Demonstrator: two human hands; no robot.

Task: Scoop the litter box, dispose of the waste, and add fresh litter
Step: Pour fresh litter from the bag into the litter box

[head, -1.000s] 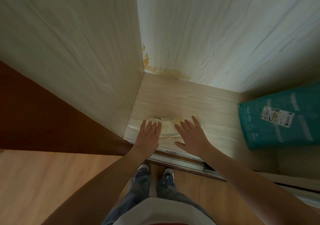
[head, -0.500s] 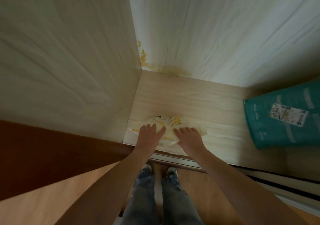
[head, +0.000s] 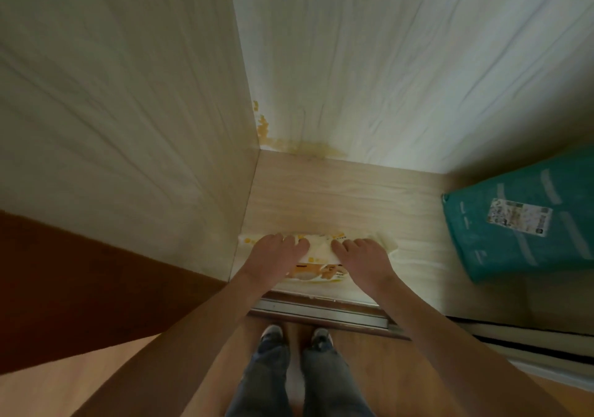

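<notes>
1. Pale cream plastic bag (head: 316,257) with yellow-orange printing, lying flat and crumpled on the light wood cabinet floor (head: 337,191), close to the front edge, just beyond the metal sliding track (head: 321,309).
2. Printed picture on the near part of the bag, at 6 o'clock from its middle, too blurred to read; small yellow marks scattered along its far edge.
3. Bag ends sticking out past both hands, toward 9 o'clock and toward 3 o'clock.
4. Left hand (head: 276,256) palm down on the left part of the bag, fingers curled over its far edge, gripping the plastic; knuckles pointing to 12 o'clock.
5. Right hand (head: 360,259) palm down on the right part, fingers likewise curled into the bag and holding it; a strip of bag visible between the two hands.
6. Both forearms bare, reaching from 6 o'clock up toward the bag, converging slightly.
7. Teal package (head: 527,217) with a white printed label, at 3 o'clock from the bag, well apart, lying on the same cabinet floor.
8. Yellowish stain (head: 302,143) in the back corner at 12 o'clock, where the back panel meets the floor.
9. Pale wood side panel (head: 128,111) at 9 o'clock, just beside the bag's left end.
10. Jeans and grey shoes (head: 294,336) at 6 o'clock, on orange-brown wood flooring in front of the track.
</notes>
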